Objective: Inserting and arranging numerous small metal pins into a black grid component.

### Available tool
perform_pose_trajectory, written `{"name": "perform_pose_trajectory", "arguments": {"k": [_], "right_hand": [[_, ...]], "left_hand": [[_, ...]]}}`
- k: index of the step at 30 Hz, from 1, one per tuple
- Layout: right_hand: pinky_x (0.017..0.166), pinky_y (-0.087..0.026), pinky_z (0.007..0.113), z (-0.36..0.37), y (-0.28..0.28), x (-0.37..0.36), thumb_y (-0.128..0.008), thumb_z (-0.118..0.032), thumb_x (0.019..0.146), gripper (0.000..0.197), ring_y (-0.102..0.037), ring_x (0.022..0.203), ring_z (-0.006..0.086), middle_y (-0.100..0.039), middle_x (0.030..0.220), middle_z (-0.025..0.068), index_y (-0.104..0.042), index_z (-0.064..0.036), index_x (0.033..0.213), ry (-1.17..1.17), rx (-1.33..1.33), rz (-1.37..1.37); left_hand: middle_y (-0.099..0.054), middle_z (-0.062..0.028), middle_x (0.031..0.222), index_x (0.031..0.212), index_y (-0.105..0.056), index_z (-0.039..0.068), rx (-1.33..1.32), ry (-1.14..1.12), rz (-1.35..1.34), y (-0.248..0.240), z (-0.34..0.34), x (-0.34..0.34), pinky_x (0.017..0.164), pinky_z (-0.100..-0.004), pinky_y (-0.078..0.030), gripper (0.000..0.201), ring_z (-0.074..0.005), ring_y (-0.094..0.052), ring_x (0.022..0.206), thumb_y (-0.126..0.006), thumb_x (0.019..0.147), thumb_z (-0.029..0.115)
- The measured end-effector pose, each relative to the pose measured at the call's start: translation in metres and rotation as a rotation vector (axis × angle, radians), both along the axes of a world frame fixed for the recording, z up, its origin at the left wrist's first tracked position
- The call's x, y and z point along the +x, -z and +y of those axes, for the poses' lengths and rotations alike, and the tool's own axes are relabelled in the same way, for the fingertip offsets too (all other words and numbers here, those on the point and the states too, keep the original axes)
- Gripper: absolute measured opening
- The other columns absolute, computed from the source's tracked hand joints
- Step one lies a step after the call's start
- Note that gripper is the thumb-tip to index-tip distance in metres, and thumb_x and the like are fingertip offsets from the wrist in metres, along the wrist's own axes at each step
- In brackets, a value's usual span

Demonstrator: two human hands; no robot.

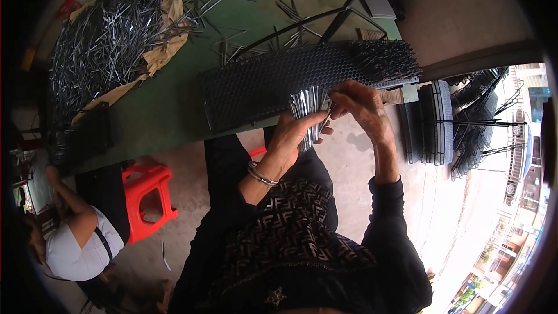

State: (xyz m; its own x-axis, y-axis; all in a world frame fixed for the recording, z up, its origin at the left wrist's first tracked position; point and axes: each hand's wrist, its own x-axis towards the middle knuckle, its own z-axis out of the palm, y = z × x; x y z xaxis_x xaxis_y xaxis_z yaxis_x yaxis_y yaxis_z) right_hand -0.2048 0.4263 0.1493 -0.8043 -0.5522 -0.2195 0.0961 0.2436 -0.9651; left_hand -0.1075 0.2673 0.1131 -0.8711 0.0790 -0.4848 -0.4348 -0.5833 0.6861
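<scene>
My left hand [289, 136] is closed around a bundle of thin shiny metal rods [306, 104], which stand roughly upright in its grip. Beside it, my right hand [363, 104] pinches at the right edge of the bundle, its fingertips on what looks like a single rod [326, 117]. Just beyond both hands lies a long black rack [273, 78] with a honeycomb of small holes. Dark rod ends [386, 61] crowd the holes at its right end, while the holes to the left look bare. A curved black handle rises behind the rack.
A heap of metal rods [110, 40] lies on brown paper [165, 52] on the green table [139, 125], with loose rods strewn beyond. Stacked black racks [430, 122] stand at the right. A red stool [132, 203] and a person in a white shirt [87, 244] are at the left.
</scene>
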Motion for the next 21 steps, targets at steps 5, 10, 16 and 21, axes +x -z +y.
{"name": "perform_pose_trajectory", "arguments": {"k": [5, 10, 16, 21], "right_hand": [[0.073, -0.056, 0.026, 0.014, -0.009, -0.027, -0.058, -0.005, 0.095, 0.011, -0.068, 0.076, 0.0131, -0.069, 0.082, 0.0075, -0.064, 0.0025, 0.099, 0.406, -0.011, 0.393], [0.074, -0.055, 0.025, 0.017, 0.008, -0.067, -0.057, -0.007, 0.095, 0.012, -0.068, 0.076, 0.0117, -0.070, 0.082, 0.0076, -0.065, 0.0011, 0.098, 0.559, 0.125, 0.673], [0.070, -0.053, 0.024, 0.018, 0.025, -0.095, -0.059, -0.012, 0.095, 0.015, -0.068, 0.074, 0.0103, -0.069, 0.078, 0.0054, -0.066, -0.0001, 0.101, 0.503, 0.207, 0.763], [0.064, -0.051, 0.030, 0.015, 0.026, -0.097, -0.059, -0.009, 0.092, 0.009, -0.069, 0.071, 0.0176, -0.070, 0.077, 0.0105, -0.066, -0.0043, 0.097, 0.465, 0.217, 0.769]], "left_hand": [[-0.069, -0.0164, 0.103, 0.113, -0.059, 0.001, 0.174, -0.079, -0.022, 0.014, 0.000, 0.000, 0.074, -0.0380, -0.059, 0.033, -0.0293, -0.070, 0.095, -0.067, 0.091, 0.023], [-0.068, -0.0190, 0.103, 0.112, -0.059, 0.000, 0.308, -0.102, 0.004, 0.014, 0.006, -0.001, 0.077, -0.0434, -0.061, 0.028, -0.0327, -0.069, 0.097, -0.064, 0.093, 0.020], [-0.069, -0.0146, 0.094, 0.107, -0.061, 0.002, 0.253, -0.078, -0.014, 0.013, 0.007, 0.000, 0.071, -0.0386, -0.061, 0.023, -0.0245, -0.070, 0.086, -0.064, 0.093, 0.020], [-0.070, -0.0128, 0.091, 0.105, -0.061, 0.003, 0.204, -0.078, -0.025, 0.008, 0.006, 0.001, 0.067, -0.0353, -0.059, 0.022, -0.0208, -0.070, 0.081, -0.064, 0.093, 0.020]]}}
